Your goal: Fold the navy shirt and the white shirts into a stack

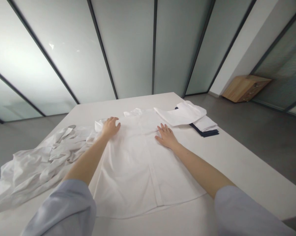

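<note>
Shirt [128, 164] lies, collar [133, 112] toward the table's [231, 160] far edge, likely pressed flat by left hand [110, 127] and right hand [167, 136], thumbs apart.

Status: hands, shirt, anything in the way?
Left hand, right hand: open, at upper shirt. Shirt spread out, slightly rumpled. One sleeve overlaps folded stack; crumpled pile close on left.

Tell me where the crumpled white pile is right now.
In the head view, the crumpled white pile lies on the left side of the table, just left of the spread white shirt.
</note>
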### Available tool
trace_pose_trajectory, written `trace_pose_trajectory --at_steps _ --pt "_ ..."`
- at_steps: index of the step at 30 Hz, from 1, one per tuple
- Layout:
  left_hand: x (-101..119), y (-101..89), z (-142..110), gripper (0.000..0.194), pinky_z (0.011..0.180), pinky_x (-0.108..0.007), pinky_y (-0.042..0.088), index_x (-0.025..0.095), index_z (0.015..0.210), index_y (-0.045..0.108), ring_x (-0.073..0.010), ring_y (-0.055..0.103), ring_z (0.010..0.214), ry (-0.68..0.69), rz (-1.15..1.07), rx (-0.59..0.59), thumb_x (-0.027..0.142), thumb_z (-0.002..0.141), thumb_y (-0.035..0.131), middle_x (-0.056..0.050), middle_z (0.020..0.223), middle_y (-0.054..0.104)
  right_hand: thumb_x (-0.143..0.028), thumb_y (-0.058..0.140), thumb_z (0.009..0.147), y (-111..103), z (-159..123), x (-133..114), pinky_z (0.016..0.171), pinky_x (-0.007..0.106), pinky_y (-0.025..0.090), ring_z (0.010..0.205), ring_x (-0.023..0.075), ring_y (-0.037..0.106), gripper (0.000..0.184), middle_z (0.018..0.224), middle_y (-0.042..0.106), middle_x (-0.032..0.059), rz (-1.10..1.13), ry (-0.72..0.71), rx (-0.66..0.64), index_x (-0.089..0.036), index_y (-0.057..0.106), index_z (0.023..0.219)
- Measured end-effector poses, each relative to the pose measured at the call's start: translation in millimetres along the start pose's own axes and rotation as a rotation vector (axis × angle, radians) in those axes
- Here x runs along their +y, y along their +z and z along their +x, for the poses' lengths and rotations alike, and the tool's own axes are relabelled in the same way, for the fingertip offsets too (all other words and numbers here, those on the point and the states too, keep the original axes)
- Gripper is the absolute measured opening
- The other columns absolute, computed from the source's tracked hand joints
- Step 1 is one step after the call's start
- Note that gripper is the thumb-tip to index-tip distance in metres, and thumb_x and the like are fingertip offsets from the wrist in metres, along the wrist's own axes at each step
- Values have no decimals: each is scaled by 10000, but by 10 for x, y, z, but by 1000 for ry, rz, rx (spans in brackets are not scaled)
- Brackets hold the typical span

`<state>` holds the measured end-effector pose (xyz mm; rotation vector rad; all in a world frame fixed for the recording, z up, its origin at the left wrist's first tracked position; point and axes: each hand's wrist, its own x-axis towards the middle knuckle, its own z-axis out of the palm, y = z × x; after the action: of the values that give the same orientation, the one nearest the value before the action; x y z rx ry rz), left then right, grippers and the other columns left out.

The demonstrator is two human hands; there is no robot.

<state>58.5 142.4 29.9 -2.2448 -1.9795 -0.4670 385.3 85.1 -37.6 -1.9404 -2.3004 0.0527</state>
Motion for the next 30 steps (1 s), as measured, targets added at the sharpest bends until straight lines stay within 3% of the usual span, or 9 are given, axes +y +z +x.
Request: trace_pose_trajectory --at_steps 2,5,9,12,16,19,24,26,30 --pt "201 224 -105 510 1065 -413 359 201 1361 459 -270 438 1293 112 43 -150 417 901 424 -114 1409 492 -508 328 942 11 0 -15 1143 458 192 1460 299 140 670 1598 164 131 -10 10 -34 -161 267 1512" --pt "372 474 -248 619 1094 -524 294 171 1459 342 -318 288 1406 34 97 -330 499 935 301 -152 1559 275 -551 290 946 27 -48 -50 1148 452 178 1453 296 175 675 1589 209 117 -24 -3 -91 -188 275 1514" --pt "430 507 -372 677 1064 -631 266 189 1493 292 -377 201 1433 -65 141 -420 566 935 215 -161 1594 157 -580 294 941 41 -169 -52 1150 462 165 1451 303 182 679 1589 217 99 -43 -71 -112 -218 283 1514" --pt "441 392 -462 666 1011 -603 351 205 1471 331 -384 255 1410 -46 166 -439 581 930 229 -165 1581 204 -575 331 933 -5 -196 -7 1134 471 193 1438 310 218 659 1576 258 104 -34 -108 -102 -221 339 1489" --pt "496 218 -518 576 955 -501 420 179 1282 538 -354 502 1227 73 229 -438 574 910 346 -184 1350 531 -540 409 916 -117 -107 -16 1046 452 308 1290 309 432 542 1417 483 140 -14 -69 -47 -201 540 1318" --pt "558 133 -418 481 949 -462 421 178 1191 585 -306 598 1084 109 218 -386 517 916 381 -147 1152 644 -508 438 910 -141 -52 -95 970 410 357 1157 301 508 477 1246 576 166 -21 -2 45 -156 600 1189" --pt "590 222 -14 487 973 -358 414 215 1390 416 -253 509 1220 99 60 -102 391 937 380 -114 1376 515 -450 451 914 -79 -72 -137 945 378 354 1148 289 487 420 1228 565 156 -6 8 67 -159 585 1186" --pt "577 333 169 511 998 -365 397 213 1406 403 -260 472 1268 79 47 -115 429 944 373 -116 1413 487 -438 449 917 -61 -85 -116 954 374 344 1152 283 482 410 1232 561 152 4 2 68 -165 582 1192" --pt "546 543 459 524 995 -402 397 203 1324 500 -263 528 1223 23 66 -246 508 966 270 -126 1310 587 -425 460 912 -40 -83 -83 969 369 336 1138 271 486 396 1228 567 142 27 -6 90 -173 585 1190"
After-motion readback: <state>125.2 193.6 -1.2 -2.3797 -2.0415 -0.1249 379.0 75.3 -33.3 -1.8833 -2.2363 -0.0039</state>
